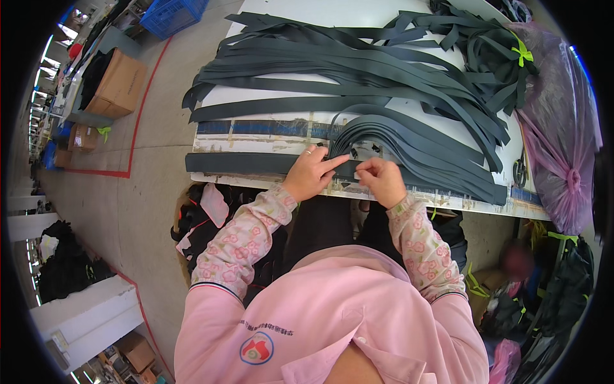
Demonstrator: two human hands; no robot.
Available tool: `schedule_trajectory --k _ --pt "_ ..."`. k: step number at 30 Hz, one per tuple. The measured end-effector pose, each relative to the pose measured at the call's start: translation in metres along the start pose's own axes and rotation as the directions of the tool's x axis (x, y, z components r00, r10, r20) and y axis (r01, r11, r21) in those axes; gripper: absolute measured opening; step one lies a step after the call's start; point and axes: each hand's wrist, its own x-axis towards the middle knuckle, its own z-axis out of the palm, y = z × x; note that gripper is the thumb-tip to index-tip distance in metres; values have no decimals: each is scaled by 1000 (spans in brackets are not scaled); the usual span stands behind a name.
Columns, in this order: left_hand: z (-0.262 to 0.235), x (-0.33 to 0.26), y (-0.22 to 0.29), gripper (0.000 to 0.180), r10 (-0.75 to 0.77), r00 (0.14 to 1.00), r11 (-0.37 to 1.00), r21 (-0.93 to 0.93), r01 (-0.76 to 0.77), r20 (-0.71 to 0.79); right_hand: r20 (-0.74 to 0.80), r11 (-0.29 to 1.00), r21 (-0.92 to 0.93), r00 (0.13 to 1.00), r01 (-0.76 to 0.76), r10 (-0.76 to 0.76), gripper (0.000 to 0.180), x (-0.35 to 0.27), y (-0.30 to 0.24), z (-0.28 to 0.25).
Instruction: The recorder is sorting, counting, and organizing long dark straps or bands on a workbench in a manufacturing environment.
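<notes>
Strip (243,162) – dark grey, flat, lying along the near edge of the table (281,6), directly under the fingers and running well out to their left. Left hand (308,171): fingers partly spread, index stretched right toward the other hand, resting over the strip. Right hand (384,182): thumb and index tips pressed together just beside the left index, other fingers curled. Small pale spot at those tips – can't tell if it's a nail or something pinched.

Looped bundle (409,144) of the same material arches just beyond the fingertips, its ends trailing down to the right, past the right hand. Blue band (262,127) on the tabletop, beyond the left fingers. Further out from both hands, a wide pile (339,61) of long strips, then a tangled heap (492,57) with a yellow-green tie (522,51) to the right. Scissors (520,171) well right of the right fingers; purple bag (563,128) past them.
</notes>
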Motion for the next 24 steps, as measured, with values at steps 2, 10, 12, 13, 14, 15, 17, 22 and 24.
schedule_trajectory --k 2,10,12,13,14,15,17,22,24 --pt "-1 -1 0 55 -2 1000 1000 -1 2 28 -52 999 36 998 -26 28 11 -8 6 -39" --pt "-7 0 4 51 -42 997 998 56 39 65 -231 987 -158 973 -12 -25 9 -49 37 -133" --pt "-7 0 5 51 -40 996 999 40 37 77 -230 967 -255 970 20 -80 10 -51 39 -130" --pt "-7 0 5 51 -56 995 998 33 53 81 -241 968 -250 967 16 -79 10 -52 38 -129" --pt "-6 -1 3 53 -45 997 998 37 43 66 -223 957 -289 972 2 -69 9 -52 38 -129" --pt "-5 0 3 53 -37 997 999 35 34 73 -205 945 -328 977 -14 -57 9 -53 37 -128" --pt "-4 0 3 54 -46 996 999 27 45 72 -222 938 -345 974 -27 -53 9 -55 36 -126" --pt "-2 0 2 53 -45 997 998 57 41 68 -242 907 -421 960 30 -144 9 -55 28 -121" --pt "-2 1 3 52 -38 998 998 58 35 59 -245 887 -462 958 21 -151 9 -55 30 -118"
